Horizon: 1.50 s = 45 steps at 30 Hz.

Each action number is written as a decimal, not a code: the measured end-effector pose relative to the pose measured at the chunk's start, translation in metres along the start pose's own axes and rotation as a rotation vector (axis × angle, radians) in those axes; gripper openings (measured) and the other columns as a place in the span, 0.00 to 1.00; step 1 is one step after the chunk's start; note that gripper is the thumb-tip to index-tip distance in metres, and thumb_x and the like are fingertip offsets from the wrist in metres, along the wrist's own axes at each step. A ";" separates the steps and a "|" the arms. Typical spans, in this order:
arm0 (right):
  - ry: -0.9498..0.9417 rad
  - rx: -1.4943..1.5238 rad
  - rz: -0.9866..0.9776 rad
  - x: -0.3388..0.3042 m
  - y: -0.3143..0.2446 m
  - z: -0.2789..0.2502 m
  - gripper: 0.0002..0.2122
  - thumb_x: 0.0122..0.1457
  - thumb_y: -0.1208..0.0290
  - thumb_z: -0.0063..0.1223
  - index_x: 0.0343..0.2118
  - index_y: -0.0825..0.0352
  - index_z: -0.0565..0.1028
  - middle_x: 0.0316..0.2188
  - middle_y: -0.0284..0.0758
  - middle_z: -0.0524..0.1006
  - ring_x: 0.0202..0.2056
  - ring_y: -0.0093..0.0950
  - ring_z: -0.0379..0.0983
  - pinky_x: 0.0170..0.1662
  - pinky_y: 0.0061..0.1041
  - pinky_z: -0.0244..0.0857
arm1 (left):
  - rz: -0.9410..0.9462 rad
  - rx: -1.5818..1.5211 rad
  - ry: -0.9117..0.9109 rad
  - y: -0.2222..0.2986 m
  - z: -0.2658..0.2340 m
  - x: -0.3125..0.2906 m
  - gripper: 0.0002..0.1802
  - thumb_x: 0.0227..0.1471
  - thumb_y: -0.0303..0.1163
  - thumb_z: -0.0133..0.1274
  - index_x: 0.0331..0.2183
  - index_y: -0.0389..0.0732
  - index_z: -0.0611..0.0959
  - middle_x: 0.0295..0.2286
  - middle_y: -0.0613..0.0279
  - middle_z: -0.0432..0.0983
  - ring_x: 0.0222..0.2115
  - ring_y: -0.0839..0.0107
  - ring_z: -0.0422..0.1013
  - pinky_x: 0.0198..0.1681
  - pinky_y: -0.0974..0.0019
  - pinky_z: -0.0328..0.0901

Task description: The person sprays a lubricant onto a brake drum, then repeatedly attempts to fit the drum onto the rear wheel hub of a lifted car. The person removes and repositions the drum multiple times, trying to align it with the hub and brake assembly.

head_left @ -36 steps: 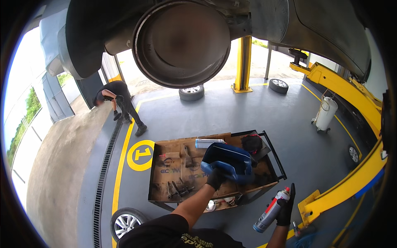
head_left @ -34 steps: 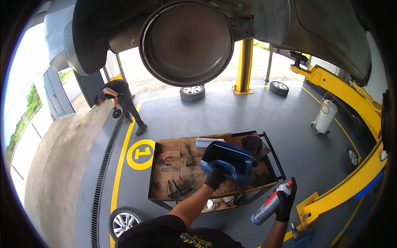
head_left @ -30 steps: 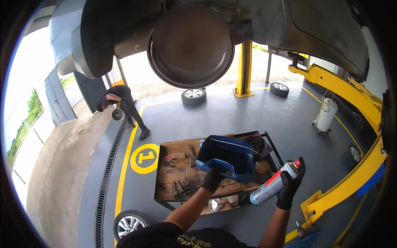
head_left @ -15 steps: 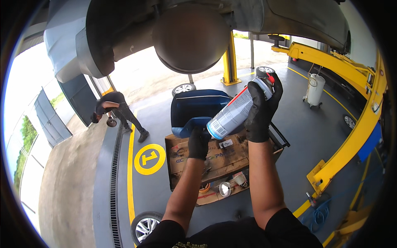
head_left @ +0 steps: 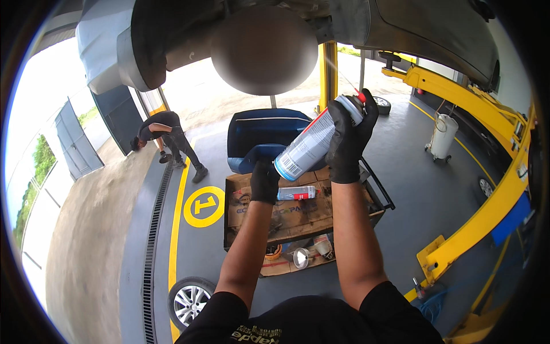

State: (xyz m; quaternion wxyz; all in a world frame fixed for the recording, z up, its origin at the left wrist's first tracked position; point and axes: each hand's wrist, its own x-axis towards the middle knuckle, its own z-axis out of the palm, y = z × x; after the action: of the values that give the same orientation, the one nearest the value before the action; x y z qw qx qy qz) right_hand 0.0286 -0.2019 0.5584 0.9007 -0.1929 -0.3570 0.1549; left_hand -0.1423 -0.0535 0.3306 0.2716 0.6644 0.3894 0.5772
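My right hand (head_left: 350, 140), in a black glove, is wrapped round a tilted aerosol can (head_left: 306, 143) in white, blue and red. Its red nozzle (head_left: 361, 96) points up, and a thin pale streak of spray runs from it toward the underside of the raised car (head_left: 401, 28). My gloved left hand (head_left: 264, 182) is closed on the near edge of a blue cut-open plastic container (head_left: 243, 137), held up under the car; its fingers are partly hidden. Between my forearms, a second spray can (head_left: 296, 193) lies on a cardboard-covered cart (head_left: 286, 221).
A round blurred shape (head_left: 263, 51) hangs overhead. Yellow lift arms (head_left: 458, 94) reach in from the right. A person (head_left: 163, 135) bends over the floor drain (head_left: 153, 246) at left. A wheel (head_left: 191, 303) lies near my left side; a white wheeled tank (head_left: 441, 137) stands at right.
Spray now streams from the nozzle. My hands, the can and container sit slightly higher and further left in view. The second can on the cart has come into sight.
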 end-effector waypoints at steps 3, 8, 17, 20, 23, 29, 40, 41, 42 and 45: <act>-0.069 -0.039 0.025 0.006 0.003 0.002 0.38 0.51 0.76 0.73 0.65 0.64 0.64 0.50 0.37 0.70 0.49 0.28 0.72 0.51 0.29 0.73 | -0.253 -0.918 0.056 -0.007 0.008 0.007 0.04 0.64 0.28 0.53 0.40 0.40 0.80 0.35 0.69 0.74 0.35 0.76 0.72 0.40 0.71 0.70; -0.202 -0.093 0.026 0.008 0.005 0.002 0.37 0.52 0.76 0.72 0.64 0.65 0.64 0.50 0.38 0.71 0.47 0.28 0.73 0.50 0.28 0.74 | -0.280 -0.931 0.060 0.005 0.010 0.011 0.06 0.66 0.29 0.52 0.42 0.39 0.80 0.36 0.68 0.75 0.35 0.75 0.73 0.40 0.71 0.71; -0.296 -0.306 -0.082 0.043 -0.013 -0.017 0.37 0.52 0.77 0.73 0.64 0.63 0.65 0.48 0.39 0.75 0.43 0.27 0.78 0.47 0.29 0.78 | -0.313 -1.022 0.054 0.033 0.006 0.011 0.11 0.66 0.33 0.50 0.48 0.41 0.78 0.42 0.60 0.77 0.41 0.68 0.76 0.42 0.64 0.73; -0.374 -0.223 -0.063 0.054 -0.010 -0.010 0.37 0.52 0.75 0.74 0.64 0.63 0.65 0.50 0.39 0.74 0.46 0.29 0.77 0.49 0.30 0.78 | -0.193 -0.728 0.049 0.034 0.009 0.012 0.13 0.61 0.23 0.55 0.48 0.40 0.78 0.41 0.62 0.77 0.37 0.72 0.74 0.38 0.68 0.72; -0.561 -0.196 0.031 0.050 -0.011 -0.008 0.36 0.53 0.75 0.73 0.64 0.63 0.66 0.49 0.39 0.75 0.46 0.27 0.77 0.45 0.27 0.78 | -0.003 -0.127 0.057 0.035 0.010 0.011 0.18 0.56 0.15 0.57 0.48 0.38 0.78 0.39 0.63 0.77 0.34 0.75 0.73 0.37 0.71 0.71; -0.870 -0.971 -0.903 0.056 -0.036 0.006 0.35 0.51 0.64 0.70 0.65 0.53 0.70 0.49 0.39 0.73 0.46 0.35 0.79 0.42 0.32 0.78 | 0.140 -0.254 0.039 0.031 0.013 0.019 0.17 0.56 0.15 0.57 0.47 0.39 0.78 0.39 0.62 0.77 0.35 0.74 0.74 0.37 0.70 0.72; -1.017 -1.950 -1.352 0.075 -0.109 0.144 0.31 0.52 0.59 0.65 0.62 0.55 0.73 0.55 0.49 0.72 0.43 0.44 0.80 0.41 0.42 0.76 | -0.594 -1.298 0.035 0.034 0.005 0.040 0.13 0.59 0.33 0.59 0.45 0.46 0.79 0.40 0.64 0.77 0.43 0.69 0.75 0.43 0.61 0.74; -1.005 -1.991 -1.401 0.068 -0.111 0.153 0.30 0.52 0.60 0.65 0.61 0.55 0.73 0.54 0.49 0.72 0.43 0.44 0.80 0.41 0.42 0.76 | -0.597 -1.328 0.004 0.036 0.003 0.041 0.14 0.56 0.32 0.60 0.45 0.47 0.79 0.39 0.64 0.77 0.41 0.70 0.75 0.43 0.61 0.74; -0.998 -2.029 -1.445 0.061 -0.112 0.163 0.30 0.53 0.60 0.65 0.61 0.56 0.73 0.54 0.49 0.73 0.43 0.44 0.80 0.42 0.42 0.76 | -0.620 -1.320 -0.020 0.039 -0.001 0.041 0.16 0.56 0.31 0.60 0.47 0.48 0.79 0.40 0.65 0.77 0.42 0.70 0.75 0.43 0.61 0.73; -1.031 -1.923 -1.553 0.043 -0.110 0.196 0.29 0.54 0.61 0.66 0.61 0.57 0.73 0.52 0.50 0.75 0.45 0.45 0.80 0.46 0.44 0.76 | -0.631 -1.308 -0.055 0.043 -0.007 0.043 0.11 0.60 0.35 0.58 0.44 0.44 0.79 0.40 0.64 0.76 0.43 0.68 0.76 0.42 0.62 0.74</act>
State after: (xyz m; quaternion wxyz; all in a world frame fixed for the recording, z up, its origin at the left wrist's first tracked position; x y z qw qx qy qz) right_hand -0.0640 -0.2345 0.7657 0.0258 -0.4141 -0.6366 -0.6501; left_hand -0.1393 -0.0424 0.3907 0.7766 0.2363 0.1307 0.5692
